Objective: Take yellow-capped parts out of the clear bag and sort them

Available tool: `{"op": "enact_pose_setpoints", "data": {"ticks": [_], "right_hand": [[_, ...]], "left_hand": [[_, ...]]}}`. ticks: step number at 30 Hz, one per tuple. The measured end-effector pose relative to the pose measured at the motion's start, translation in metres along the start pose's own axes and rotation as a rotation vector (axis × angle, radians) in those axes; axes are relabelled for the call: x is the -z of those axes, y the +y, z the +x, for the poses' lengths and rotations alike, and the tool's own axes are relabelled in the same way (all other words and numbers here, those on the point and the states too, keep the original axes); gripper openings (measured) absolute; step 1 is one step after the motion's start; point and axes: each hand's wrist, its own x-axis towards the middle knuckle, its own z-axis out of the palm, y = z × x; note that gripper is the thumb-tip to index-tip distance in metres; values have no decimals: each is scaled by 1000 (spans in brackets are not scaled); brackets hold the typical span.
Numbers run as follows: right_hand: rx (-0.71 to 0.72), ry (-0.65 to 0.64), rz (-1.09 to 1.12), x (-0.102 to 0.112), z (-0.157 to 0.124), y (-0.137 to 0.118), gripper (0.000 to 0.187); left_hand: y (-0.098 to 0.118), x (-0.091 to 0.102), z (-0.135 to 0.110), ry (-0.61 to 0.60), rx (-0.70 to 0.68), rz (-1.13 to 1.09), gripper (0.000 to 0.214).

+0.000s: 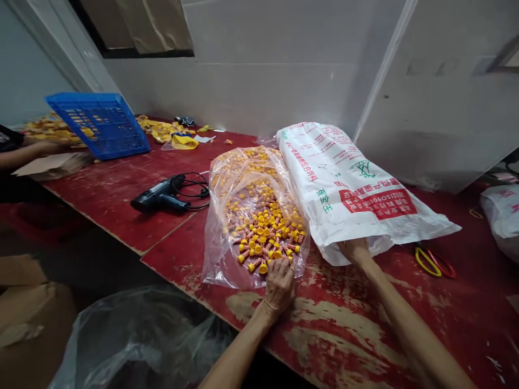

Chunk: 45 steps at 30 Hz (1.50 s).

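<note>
Small yellow-capped pieces with red-and-white patterned bodies (pixel 267 232) lie in a clear plastic bag (pixel 217 270), spread towards its near, open end. At that end my left hand (pixel 279 283) rests with its fingers curled together, touching the nearest pieces; its fingertips and anything in them are hidden. To the right lies a large white sack (pixel 324 156) with red and green print. My right hand (pixel 353 249) reaches into the sack's near mouth, where the white plastic covers its fingers, so its grip does not show.
A dark heat gun (pixel 162 194) with its cord lies left of the bag. Yellow-handled and red-handled scissors (pixel 433 263) lie right of the sack. Beyond are a tilted blue crate (pixel 101 124), yellow pieces (pixel 158 128) and another person's arm (pixel 36 152). The red table (pixel 178 237) has a worn front edge.
</note>
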Motion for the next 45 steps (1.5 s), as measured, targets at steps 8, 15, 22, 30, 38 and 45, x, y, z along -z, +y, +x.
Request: {"op": "enact_pose_setpoints", "data": {"ticks": [8,15,22,30,38,45], "right_hand": [[51,-139,-101,17,-123,-1,34],[15,-118,42,25,-132,-1,32],[-248,41,83,22,-136,17,40],[-303,-106,256,27,-128,-7,39],[-526,-588,1067,70,-128,-57,49],[-181,-631,912,82,-135,-80,38]], "left_hand": [[-8,28,-15,154,119,24,31],[-34,37,-19,-48,209,269,26],[-40,40,-20,-153,307,253,23],[-26,65,-24,87,681,-199,25],[51,72,-1,-115,1102,-1095,33],[76,71,-4,-299,978,-1152,27]]}}
